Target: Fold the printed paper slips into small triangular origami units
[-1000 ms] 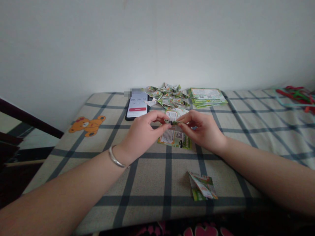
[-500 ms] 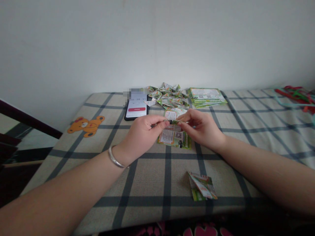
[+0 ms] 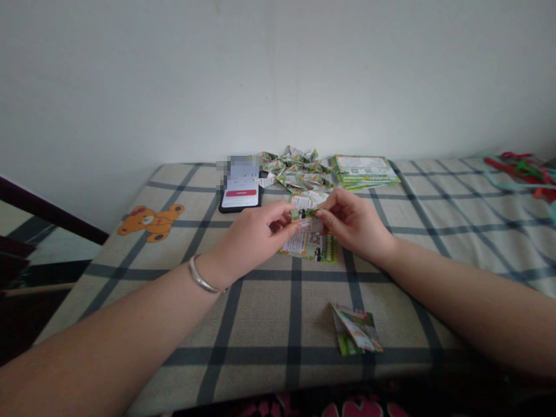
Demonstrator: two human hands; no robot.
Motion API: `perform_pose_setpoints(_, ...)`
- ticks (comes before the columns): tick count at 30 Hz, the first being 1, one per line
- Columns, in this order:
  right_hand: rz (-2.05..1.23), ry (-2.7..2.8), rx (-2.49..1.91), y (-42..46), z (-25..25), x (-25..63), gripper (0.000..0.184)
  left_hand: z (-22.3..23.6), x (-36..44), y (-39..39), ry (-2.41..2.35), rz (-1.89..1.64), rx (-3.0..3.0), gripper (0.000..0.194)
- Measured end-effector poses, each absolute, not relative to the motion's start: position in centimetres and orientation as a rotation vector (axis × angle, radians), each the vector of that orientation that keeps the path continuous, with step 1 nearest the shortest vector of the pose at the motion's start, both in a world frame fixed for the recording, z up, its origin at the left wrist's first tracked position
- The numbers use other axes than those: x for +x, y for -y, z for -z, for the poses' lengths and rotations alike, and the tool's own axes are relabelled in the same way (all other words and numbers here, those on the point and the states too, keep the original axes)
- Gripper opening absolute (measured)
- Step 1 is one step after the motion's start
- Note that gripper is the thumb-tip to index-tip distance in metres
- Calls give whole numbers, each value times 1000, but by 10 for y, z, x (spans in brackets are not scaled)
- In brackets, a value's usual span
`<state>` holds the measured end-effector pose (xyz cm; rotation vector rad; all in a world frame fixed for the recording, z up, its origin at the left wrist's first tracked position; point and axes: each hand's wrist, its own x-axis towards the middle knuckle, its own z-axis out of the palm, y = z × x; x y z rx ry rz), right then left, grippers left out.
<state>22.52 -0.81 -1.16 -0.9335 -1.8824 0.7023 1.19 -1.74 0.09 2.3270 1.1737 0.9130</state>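
Observation:
A small folded piece of printed paper (image 3: 306, 215) is held up between my two hands over the middle of the table. My left hand (image 3: 263, 231) pinches its left end between thumb and fingers. At the right end, the thumb and forefinger of my right hand (image 3: 354, 223) grip it. Beneath lies a flat green printed leaflet (image 3: 299, 246), partly covered by the hands. Closer to the front edge rests another folded paper piece (image 3: 357, 330), its layers standing slightly apart.
Against the wall sit several folded paper pieces (image 3: 297, 168), beside a stack of leaflets (image 3: 367, 171). A phone (image 3: 240, 191) lies left of them. An orange bear picture (image 3: 151, 223) is on the checked tablecloth (image 3: 256, 330). Red and green items (image 3: 519, 171) lie far right.
The held paper has been tilted so more of its printed face shows. My left thumb has slid down and away from its upper edge. Everything else stays in place.

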Motion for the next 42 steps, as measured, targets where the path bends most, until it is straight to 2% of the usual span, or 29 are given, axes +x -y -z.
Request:
perform_pose_setpoints(3,-767,1852,-919,8,11,224,19,1,14,18,-1286,-824,2362,26)
perform_pose_setpoints(7,-1036,1802,-882,5,15,222,22,0,17,17,-1282,-831,2337,23)
perform_pose_setpoints(10,-1180,1815,-858,4,18,222,25,-1,16,16,-1229,-850,2265,29)
perform_pose_setpoints(14,-983,1953,-1017,8,13,221,13,-1,14,16,-1175,-776,2230,32)
perform_pose_setpoints(16,-859,2036,-1057,11,8,221,17,-1,13,16,-1192,-757,2297,32)
perform_pose_setpoints(19,-779,2102,-1029,14,2,220,14,0,13,17,-1199,-815,2432,32)
perform_pose_setpoints(26,-662,2182,-1084,14,3,220,26,-2,12,19,-1139,-821,2536,20)
perform_pose_setpoints(31,-544,2179,-1085,11,4,221,38,0,13,15,-1221,-870,2440,37)
perform_pose_setpoints(38,-560,2137,-1135,8,3,223,25,1,13,15,-1294,-813,2367,41)
perform_pose_setpoints(42,-433,2170,-1077,7,1,227,22,0,11,14,-1252,-800,2518,39)
